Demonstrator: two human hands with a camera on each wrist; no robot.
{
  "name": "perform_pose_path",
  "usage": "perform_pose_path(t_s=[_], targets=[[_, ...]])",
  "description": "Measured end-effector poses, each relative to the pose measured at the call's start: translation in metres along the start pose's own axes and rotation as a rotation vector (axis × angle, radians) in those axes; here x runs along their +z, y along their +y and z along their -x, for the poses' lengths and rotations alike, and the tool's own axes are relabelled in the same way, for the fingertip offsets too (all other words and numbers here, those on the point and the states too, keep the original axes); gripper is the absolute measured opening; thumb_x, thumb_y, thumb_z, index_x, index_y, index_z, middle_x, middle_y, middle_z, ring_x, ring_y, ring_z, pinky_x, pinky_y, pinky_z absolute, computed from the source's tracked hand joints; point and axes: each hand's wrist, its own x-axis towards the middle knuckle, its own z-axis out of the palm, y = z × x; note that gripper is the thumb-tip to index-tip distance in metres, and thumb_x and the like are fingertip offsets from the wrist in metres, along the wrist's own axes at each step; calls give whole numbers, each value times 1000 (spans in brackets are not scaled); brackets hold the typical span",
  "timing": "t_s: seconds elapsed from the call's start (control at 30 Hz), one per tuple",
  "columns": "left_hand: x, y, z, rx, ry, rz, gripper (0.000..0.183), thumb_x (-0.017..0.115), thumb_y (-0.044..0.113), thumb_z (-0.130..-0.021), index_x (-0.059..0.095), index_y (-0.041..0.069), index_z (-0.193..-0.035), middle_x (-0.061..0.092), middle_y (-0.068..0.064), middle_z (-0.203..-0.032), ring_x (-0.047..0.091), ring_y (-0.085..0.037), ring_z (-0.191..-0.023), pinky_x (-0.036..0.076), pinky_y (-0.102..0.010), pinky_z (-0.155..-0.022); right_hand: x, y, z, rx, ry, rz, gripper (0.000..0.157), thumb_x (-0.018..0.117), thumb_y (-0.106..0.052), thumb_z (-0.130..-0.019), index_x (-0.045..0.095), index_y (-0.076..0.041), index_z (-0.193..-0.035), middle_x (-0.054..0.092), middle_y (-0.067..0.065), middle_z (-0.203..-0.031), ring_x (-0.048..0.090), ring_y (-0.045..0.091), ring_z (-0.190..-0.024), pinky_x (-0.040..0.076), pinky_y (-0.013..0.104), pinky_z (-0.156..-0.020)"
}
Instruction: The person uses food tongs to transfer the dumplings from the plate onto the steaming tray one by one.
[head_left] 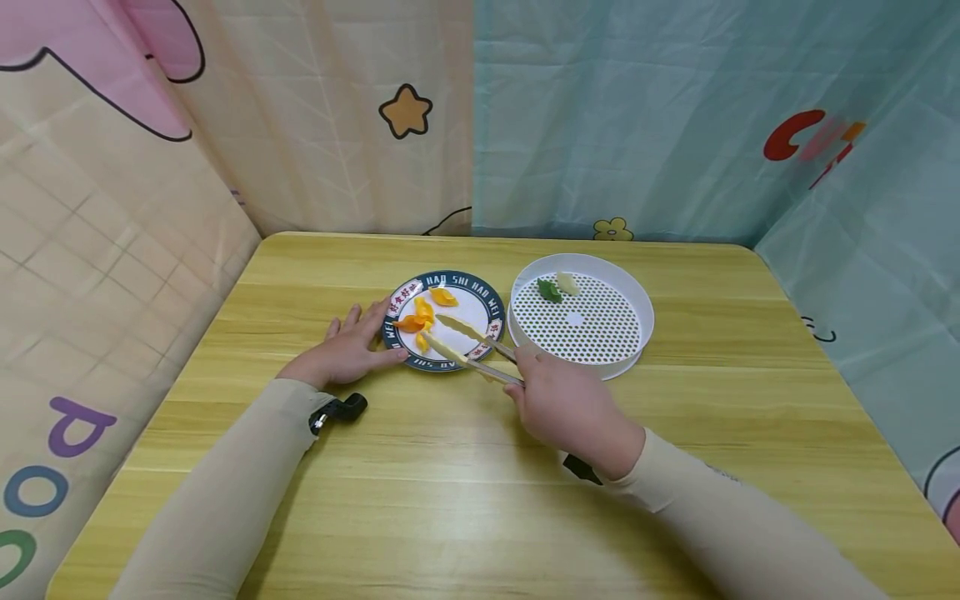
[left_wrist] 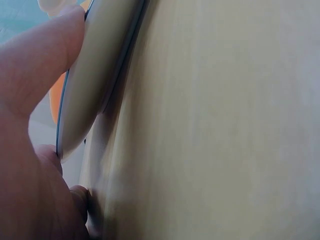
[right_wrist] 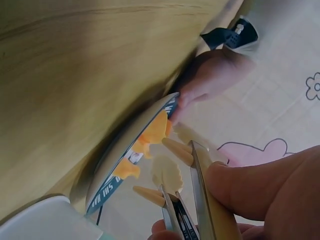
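Observation:
My right hand (head_left: 566, 404) grips metal tongs (head_left: 450, 352) with pale scalloped tips. The tips stand apart over a round plate (head_left: 480, 304) with a dark blue, lettered rim. Several small orange and yellow folded pieces (head_left: 422, 312) lie on the plate; their kind is unclear. With thumb and fingers spread, my left hand (head_left: 345, 350) touches the plate's left rim. In the left wrist view, the thumb (left_wrist: 45, 55) rests on the plate edge. Just right of the plate is a white perforated tray (head_left: 600, 333), holding a green piece (head_left: 549, 290) and a pale one (head_left: 567, 284).
The wood-grain table (head_left: 420, 492) extends toward me and to both sides. Patterned curtains (head_left: 337, 125) surround its back and sides. Next to the plate, the tray's raised white wall (head_left: 647, 321) stands up from the table.

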Motion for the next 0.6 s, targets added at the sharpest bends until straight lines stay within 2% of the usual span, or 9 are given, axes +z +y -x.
perform_pose_path(t_s=[0.23, 0.6], targets=[[0, 1, 1, 0, 3, -8, 115, 54, 82, -92, -9, 26, -170, -5, -14, -179, -15, -48, -162, -13, -70, -126, 5, -7, -2, -28, 31, 37, 32, 66, -38, -103, 60, -8, -112, 52, 2, -74, 50, 18, -63, 41, 29, -50], [0, 2, 0, 3, 5, -15, 113, 54, 80, -93, -9, 26, -170, -5, -14, -179, -15, -49, -161, -13, -70, -126, 7, -8, -2, -35, 57, 38, 30, 67, -36, -102, 59, -7, -109, 50, 2, -74, 48, 18, -63, 41, 30, -50]])
